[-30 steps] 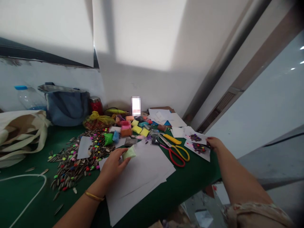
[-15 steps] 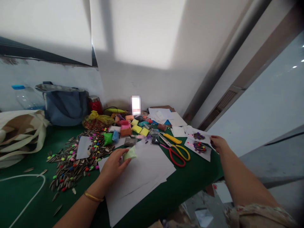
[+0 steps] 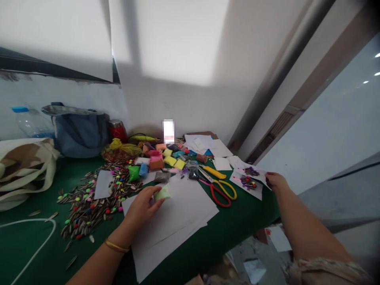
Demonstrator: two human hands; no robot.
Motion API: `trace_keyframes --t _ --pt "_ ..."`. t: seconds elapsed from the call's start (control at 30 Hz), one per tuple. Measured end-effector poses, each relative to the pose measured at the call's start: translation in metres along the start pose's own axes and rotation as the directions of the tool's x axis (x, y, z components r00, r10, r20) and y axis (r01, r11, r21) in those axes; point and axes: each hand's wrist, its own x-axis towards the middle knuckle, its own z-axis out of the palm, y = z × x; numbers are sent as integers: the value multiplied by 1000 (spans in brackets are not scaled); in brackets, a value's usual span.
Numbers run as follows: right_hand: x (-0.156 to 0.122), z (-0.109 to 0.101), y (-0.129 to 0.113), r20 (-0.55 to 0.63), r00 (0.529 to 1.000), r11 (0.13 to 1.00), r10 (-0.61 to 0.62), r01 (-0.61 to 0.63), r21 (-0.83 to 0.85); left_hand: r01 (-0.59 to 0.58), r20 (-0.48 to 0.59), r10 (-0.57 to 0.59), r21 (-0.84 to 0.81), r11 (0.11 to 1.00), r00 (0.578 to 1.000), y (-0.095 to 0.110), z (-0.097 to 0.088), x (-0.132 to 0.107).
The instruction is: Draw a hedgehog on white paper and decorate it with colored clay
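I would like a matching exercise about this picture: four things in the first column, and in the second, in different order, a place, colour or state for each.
Things
1. Left hand
2. Scissors
3. Right hand
4. Blue bag

Descriptions
A. Holds the edge of a decorated paper
B. Stands beside a red flask
C. Holds a pale green packet
D. Has red and yellow handles

Right pairs: 1-C, 2-D, 3-A, 4-B
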Motion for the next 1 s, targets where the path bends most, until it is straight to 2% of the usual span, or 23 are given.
trace_keyframes --t 0.13,0.3,0.4,0.47,0.53,0.57,0.63,0.67,0.73,0.77,0.8,0.87,0.93,1.0 --pt "0 15 -6 33 997 988 -67 71 -139 -45 105 51 -60 997 993 8 -1 -2" --pt "-6 21 -26 31 960 902 -277 271 -336 -82 192 103 -112 990 976 21 1 -7" --pt "-18 24 -42 24 900 809 -436 403 -428 -99 253 129 -128 987 959 27 3 -9" --pt "-35 32 -51 39 839 737 -542 497 -458 -124 275 154 -124 985 949 30 4 -10" --pt "-62 48 -59 86 767 658 -636 597 -459 -144 283 174 -122 982 943 33 5 -12" --pt "-82 59 -62 129 711 601 -691 664 -445 -150 285 180 -124 981 942 34 5 -12" --pt "-130 81 -64 274 487 382 -829 852 -357 -147 283 177 -126 981 943 37 6 -13" --pt "-157 92 -62 361 365 277 -858 921 -273 -140 281 170 -124 982 945 37 7 -13" --pt "-212 113 -57 602 63 80 -796 997 1 -122 253 146 -107 987 956 35 6 -12" --pt "-237 121 -53 658 -64 15 -750 993 113 -110 221 127 -85 990 967 33 4 -10" --pt "-259 128 -49 679 -149 -29 -719 982 185 -97 176 104 -53 994 979 29 1 -9" --pt "-290 138 -42 744 -259 -89 -616 961 260 -45 43 43 49 998 998 19 -8 -5" --pt "-302 144 -37 806 -271 -94 -526 961 261 37 -88 -22 177 984 996 5 -19 0" --pt "-302 145 -33 841 -254 -84 -479 966 244 85 -121 -54 270 959 991 -8 -28 3"
